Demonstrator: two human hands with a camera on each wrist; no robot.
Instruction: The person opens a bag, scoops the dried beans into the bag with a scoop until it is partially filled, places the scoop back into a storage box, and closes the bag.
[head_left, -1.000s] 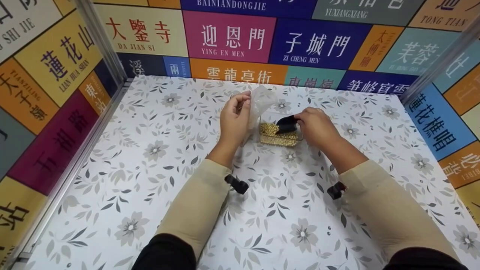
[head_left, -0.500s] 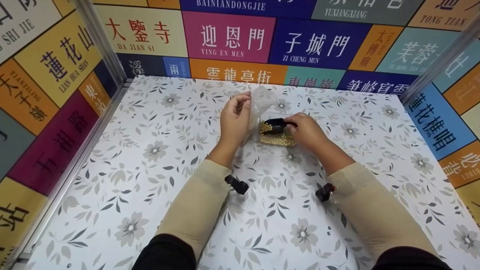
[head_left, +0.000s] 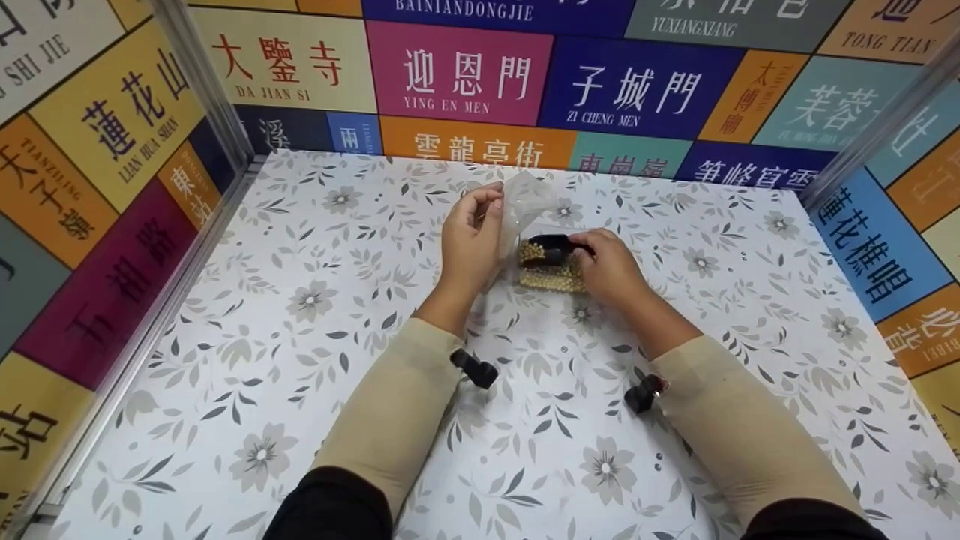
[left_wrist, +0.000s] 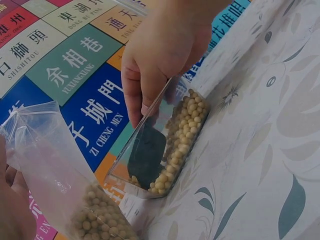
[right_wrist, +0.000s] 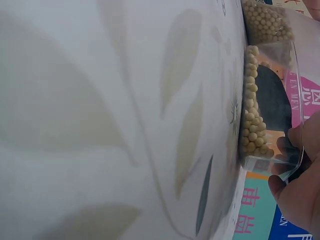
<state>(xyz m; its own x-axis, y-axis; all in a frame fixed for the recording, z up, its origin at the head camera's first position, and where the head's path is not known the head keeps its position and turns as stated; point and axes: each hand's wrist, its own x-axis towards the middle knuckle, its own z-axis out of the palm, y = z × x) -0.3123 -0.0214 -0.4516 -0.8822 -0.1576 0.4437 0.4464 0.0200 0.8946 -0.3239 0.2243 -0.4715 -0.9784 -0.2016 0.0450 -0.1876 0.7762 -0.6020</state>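
Note:
My left hand (head_left: 471, 236) grips the upper edge of a clear plastic bag (head_left: 525, 201). Soybeans fill the bottom of this bag, as the left wrist view shows. Directly right of it stands a clear rectangular container (right_wrist: 260, 165) with a layer of soybeans (head_left: 551, 283). My right hand (head_left: 613, 264) pinches the handle of a black scoop (head_left: 553, 249) from the container's right end. The scoop's blade lies inside the container, pointing left toward the bag, with soybeans at its mouth. In the right wrist view the container's wall stands in front of the blade.
A white table (head_left: 360, 420) with a grey floral print lies under everything. Panels with coloured signs (head_left: 457, 75) rise at the back and both sides, with metal posts (head_left: 206, 82) at the corners. Small black wrist cameras (head_left: 474, 369) sit on both sleeves.
My right hand has moved left with the scoop, bringing its blade from the container's right half to its left end, with soybeans gathered at its mouth. The left hand and bag stay put.

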